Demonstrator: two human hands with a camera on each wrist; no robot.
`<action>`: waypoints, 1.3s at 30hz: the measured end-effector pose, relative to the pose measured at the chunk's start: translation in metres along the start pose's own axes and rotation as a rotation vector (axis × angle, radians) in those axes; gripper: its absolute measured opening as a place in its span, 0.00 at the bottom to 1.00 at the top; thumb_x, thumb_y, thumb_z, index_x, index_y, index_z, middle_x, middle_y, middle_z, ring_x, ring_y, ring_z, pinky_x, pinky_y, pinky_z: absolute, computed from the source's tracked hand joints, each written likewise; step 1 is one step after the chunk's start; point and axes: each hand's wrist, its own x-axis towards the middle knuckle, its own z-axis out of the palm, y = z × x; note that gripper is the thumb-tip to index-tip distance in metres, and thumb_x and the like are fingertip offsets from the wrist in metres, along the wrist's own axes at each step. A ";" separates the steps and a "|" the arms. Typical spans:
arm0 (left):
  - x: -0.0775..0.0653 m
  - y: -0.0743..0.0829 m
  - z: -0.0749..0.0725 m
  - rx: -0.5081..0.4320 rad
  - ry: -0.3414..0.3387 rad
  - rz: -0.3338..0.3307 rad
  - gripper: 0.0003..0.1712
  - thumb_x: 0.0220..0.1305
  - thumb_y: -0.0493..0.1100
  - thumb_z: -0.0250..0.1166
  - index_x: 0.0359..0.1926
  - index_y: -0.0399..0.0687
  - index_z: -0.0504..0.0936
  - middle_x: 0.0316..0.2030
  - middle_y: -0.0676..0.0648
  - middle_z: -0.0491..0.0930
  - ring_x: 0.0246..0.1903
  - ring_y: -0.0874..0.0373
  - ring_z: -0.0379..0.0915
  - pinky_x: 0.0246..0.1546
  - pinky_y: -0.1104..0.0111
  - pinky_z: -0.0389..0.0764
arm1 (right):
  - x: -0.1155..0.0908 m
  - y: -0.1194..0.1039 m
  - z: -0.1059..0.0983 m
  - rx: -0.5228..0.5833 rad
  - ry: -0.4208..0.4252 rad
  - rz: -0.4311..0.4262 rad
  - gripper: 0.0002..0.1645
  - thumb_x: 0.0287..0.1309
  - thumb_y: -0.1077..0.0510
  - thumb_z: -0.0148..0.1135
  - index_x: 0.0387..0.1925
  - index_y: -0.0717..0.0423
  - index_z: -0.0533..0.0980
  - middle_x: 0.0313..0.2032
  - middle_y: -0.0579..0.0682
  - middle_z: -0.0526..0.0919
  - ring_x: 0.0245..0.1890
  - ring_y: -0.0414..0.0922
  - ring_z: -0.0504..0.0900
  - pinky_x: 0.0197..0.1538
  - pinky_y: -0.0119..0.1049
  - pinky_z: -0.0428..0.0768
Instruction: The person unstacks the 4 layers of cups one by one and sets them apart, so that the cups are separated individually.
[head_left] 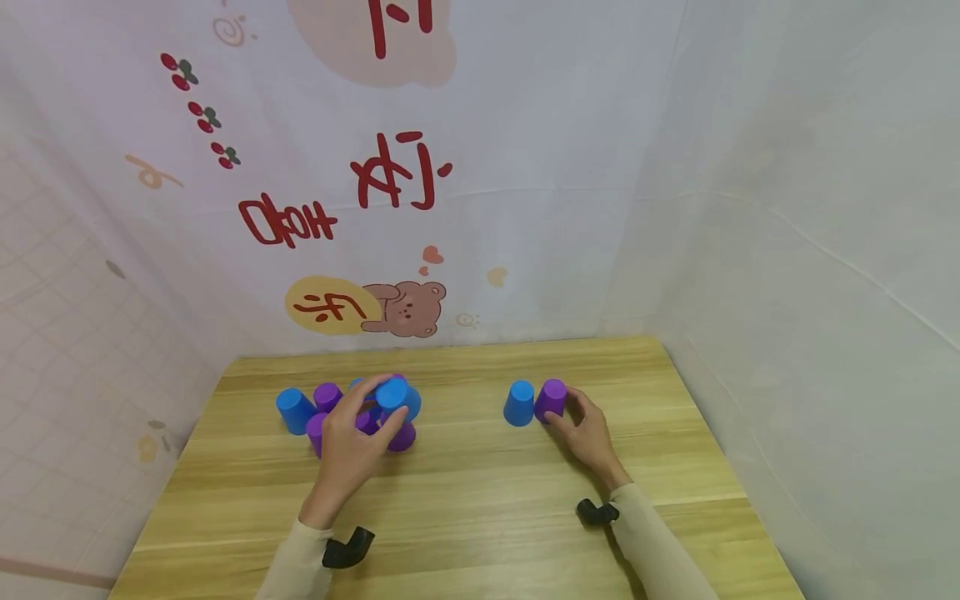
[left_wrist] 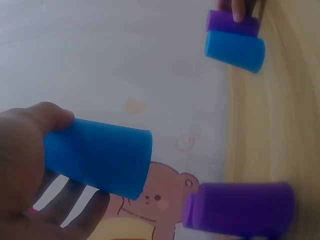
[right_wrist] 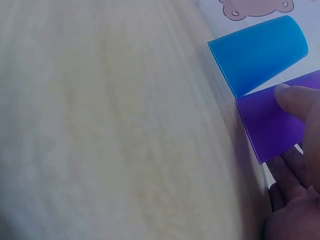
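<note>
My left hand (head_left: 354, 442) grips a blue cup (left_wrist: 100, 156) between thumb and fingers, its narrow end up, raised above the cluster of cups at the left. On the right side, my right hand (head_left: 588, 432) holds a purple cup (head_left: 551, 400) that stands upside down on the table. Just left of that purple cup stands another blue cup (head_left: 519, 403), their lower rims touching in the right wrist view. Part of the cluster is hidden behind the left hand.
In the cluster on the wooden table (head_left: 480, 517) are a blue cup (head_left: 295, 410) at its left end and several purple cups, one purple cup (head_left: 402, 437) near the left thumb. A printed cloth (head_left: 525, 167) hangs behind the table, with more cloth along both sides.
</note>
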 end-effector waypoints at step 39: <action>-0.026 -0.037 -0.110 0.124 0.255 -0.135 0.37 0.58 0.20 0.78 0.70 0.33 0.84 0.60 0.74 0.81 0.60 0.81 0.79 0.57 0.91 0.80 | -0.004 -0.003 0.001 0.005 0.009 0.001 0.39 0.70 0.58 0.80 0.77 0.61 0.74 0.75 0.65 0.81 0.81 0.65 0.77 0.86 0.57 0.72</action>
